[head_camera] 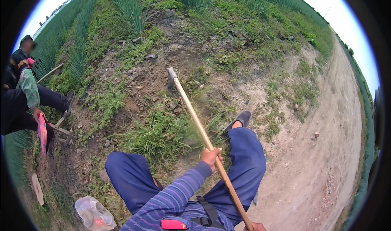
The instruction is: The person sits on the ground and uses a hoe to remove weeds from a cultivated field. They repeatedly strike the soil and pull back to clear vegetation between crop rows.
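Observation:
My left hand (211, 157) is closed around the middle of the wooden handle of a hoe (197, 121). Lower down, near the bottom edge, my right hand (256, 227) grips the handle's end and is partly cut off by the frame. The metal hoe head (171, 77) is at the handle's far end, over loose brown soil. Just this side of it lies a heap of green weeds (155, 130), in front of my bent knees. The handle passes between my legs.
At the left, another person (27, 87) holds a pink item (44, 134) beside a small wooden stool (62, 133). A clear plastic bag (94, 214) lies at lower left. Rows of onion-like plants (131, 11) stand ahead; a dirt track (333, 115) runs along the right.

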A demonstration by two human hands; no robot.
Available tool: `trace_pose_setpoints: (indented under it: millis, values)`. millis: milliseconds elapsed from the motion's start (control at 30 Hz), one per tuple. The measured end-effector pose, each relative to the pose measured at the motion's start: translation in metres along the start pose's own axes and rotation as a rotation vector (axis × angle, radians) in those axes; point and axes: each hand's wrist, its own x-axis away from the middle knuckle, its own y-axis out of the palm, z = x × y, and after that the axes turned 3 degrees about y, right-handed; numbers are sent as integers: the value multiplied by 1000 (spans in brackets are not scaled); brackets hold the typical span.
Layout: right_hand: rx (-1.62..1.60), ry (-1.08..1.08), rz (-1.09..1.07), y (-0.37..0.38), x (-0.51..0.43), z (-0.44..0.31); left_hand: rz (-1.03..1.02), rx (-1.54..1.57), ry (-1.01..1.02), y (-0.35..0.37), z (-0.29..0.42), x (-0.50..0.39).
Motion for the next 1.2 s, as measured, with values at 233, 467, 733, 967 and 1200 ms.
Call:
trace_pose_setpoints:
  millis: [233,467,733,967,1200]
  values:
    - [-110,-60,36,-2,-52,-122,-149,-15,129,8,56,-18]
    - [-416,-168,-197,1,-136,-185,-302,-275,-20,8,24,5]
    - [-425,88,-173,6,-25,-111,-230,-158,16,7,-5,5]
    - [-437,30,-188,3,-28,-125,-256,-257,53,28,25,18]
    - [-370,-177,104,-20,-97,-188,-463,-326,50,72,20,16]
